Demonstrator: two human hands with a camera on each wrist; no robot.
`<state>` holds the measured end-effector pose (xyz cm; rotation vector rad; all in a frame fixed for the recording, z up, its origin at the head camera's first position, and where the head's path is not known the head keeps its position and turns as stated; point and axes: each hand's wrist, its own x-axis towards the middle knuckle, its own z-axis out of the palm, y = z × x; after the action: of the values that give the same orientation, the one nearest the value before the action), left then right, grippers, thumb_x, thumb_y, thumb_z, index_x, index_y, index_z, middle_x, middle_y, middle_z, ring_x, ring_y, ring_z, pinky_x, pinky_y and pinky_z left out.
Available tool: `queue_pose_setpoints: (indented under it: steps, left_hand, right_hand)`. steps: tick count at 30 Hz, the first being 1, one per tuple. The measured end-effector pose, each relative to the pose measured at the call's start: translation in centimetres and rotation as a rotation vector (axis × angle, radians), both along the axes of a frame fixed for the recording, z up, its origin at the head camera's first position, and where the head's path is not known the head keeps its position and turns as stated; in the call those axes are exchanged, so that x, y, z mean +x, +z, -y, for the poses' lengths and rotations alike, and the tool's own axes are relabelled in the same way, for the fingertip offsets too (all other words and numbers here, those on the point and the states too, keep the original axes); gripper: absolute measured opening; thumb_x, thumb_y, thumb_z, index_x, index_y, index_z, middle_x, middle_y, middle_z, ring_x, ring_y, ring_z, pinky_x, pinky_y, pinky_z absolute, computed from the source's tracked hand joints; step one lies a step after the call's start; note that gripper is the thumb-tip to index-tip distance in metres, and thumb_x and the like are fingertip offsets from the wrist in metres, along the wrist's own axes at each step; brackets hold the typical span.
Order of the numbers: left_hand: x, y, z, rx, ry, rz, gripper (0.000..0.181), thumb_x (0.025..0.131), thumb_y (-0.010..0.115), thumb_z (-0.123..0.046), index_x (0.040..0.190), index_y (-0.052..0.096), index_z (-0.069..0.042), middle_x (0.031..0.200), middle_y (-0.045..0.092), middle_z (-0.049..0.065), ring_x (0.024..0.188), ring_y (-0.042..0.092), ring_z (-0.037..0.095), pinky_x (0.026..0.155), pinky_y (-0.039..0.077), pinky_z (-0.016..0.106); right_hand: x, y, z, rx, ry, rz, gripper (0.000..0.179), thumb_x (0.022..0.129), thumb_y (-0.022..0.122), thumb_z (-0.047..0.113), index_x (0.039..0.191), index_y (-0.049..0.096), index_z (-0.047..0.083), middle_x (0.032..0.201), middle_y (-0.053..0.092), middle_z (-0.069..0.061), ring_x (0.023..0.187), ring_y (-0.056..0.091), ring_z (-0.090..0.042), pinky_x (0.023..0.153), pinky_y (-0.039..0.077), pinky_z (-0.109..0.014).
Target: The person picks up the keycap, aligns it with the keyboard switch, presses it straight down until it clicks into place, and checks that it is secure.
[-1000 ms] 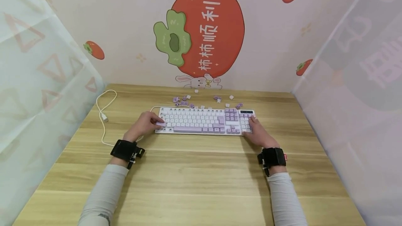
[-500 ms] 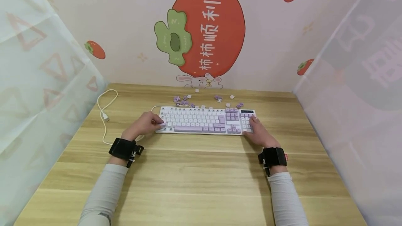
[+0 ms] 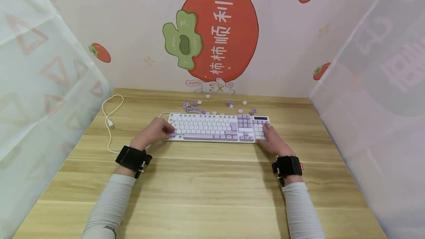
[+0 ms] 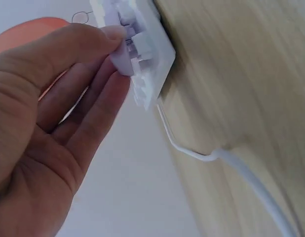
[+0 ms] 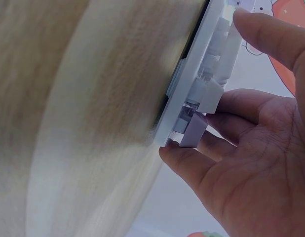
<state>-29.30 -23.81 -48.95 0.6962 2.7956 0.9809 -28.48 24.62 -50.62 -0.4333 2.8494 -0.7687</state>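
Observation:
A white and lilac keyboard (image 3: 206, 126) lies on the wooden table, with dark bare switches along its top row and in its lower left corner. At its left end my left hand (image 3: 153, 132) pinches a long lilac keycap (image 4: 122, 63) between thumb and fingers, right at the keyboard's edge. In the head view the fingers mostly hide that keycap. The right end of the keyboard is held by my right hand (image 3: 273, 140). Its thumb lies over the keys at the side, and another finger (image 5: 184, 160) rests at the corner, beside a lilac key (image 5: 194, 131).
Several loose white and lilac keycaps (image 3: 186, 105) lie scattered behind the keyboard, near the back wall. A pale cable loops on the left of the table, its USB plug (image 3: 111, 123) beyond my left wrist. Printed cloth walls close off the back and both sides.
The lilac keycap showed between my left fingers a second ago; those fingers have since turned and moved slightly over it, covering it. My right hand stays in place on the keyboard.

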Motion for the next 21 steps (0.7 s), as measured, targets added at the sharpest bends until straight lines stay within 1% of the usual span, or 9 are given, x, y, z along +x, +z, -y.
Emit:
queue_pose_setpoints:
  steps: [4,7,11,14,16,21]
  left_hand:
    - [-0.19,0.00,0.34,0.088,-0.002,-0.016,0.018,0.082,0.077,0.009,0.099,0.078,0.005,0.094,0.077,0.017,0.087,0.072,0.027,0.081,0.060,0.043]
    - [-0.33,-0.17,0.45,0.125,0.012,-0.036,0.014,0.083,0.077,0.007,0.096,0.078,0.005,0.092,0.077,0.017,0.086,0.072,0.028,0.081,0.060,0.042]
    - [-0.43,-0.60,0.57,0.121,0.035,-0.042,0.011,0.084,0.078,0.005,0.095,0.079,0.004,0.091,0.077,0.015,0.086,0.071,0.026,0.079,0.060,0.039]
    - [-0.56,-0.75,0.63,0.113,0.039,-0.035,0.010,0.084,0.078,0.005,0.094,0.079,0.003,0.090,0.077,0.014,0.087,0.071,0.026,0.080,0.060,0.040]
    - [-0.63,-0.73,0.64,0.112,0.042,-0.031,0.010,0.085,0.077,0.006,0.094,0.079,0.003,0.091,0.077,0.015,0.088,0.070,0.026,0.082,0.059,0.042]
    - [-0.54,-0.47,0.60,0.089,0.056,-0.054,0.011,0.086,0.073,0.008,0.096,0.078,0.005,0.092,0.075,0.016,0.087,0.069,0.026,0.082,0.059,0.046]
  right_hand:
    - [0.13,0.12,0.01,-0.002,-0.005,0.005,0.079,0.098,0.062,0.018,0.152,0.018,-0.019,0.160,0.006,-0.040,0.149,0.008,-0.056,0.122,0.012,-0.060]
    - [0.15,0.06,0.00,-0.005,-0.004,0.001,0.080,0.098,0.063,0.018,0.152,0.018,-0.019,0.160,0.007,-0.041,0.149,0.009,-0.057,0.122,0.013,-0.060]
    - [0.12,-0.09,0.00,-0.011,0.000,0.003,0.081,0.097,0.063,0.019,0.152,0.018,-0.019,0.160,0.007,-0.040,0.149,0.009,-0.056,0.122,0.013,-0.060]
    - [0.12,-0.10,0.02,-0.006,0.000,0.005,0.080,0.098,0.063,0.018,0.152,0.017,-0.019,0.160,0.007,-0.040,0.149,0.009,-0.056,0.122,0.013,-0.060]
    - [0.09,-0.09,0.04,-0.002,0.001,0.001,0.080,0.098,0.063,0.018,0.152,0.018,-0.019,0.160,0.007,-0.041,0.149,0.009,-0.056,0.122,0.014,-0.060]
    - [0.15,0.16,0.18,0.001,0.001,-0.008,0.078,0.098,0.062,0.017,0.152,0.018,-0.019,0.160,0.007,-0.041,0.149,0.010,-0.056,0.122,0.014,-0.060]
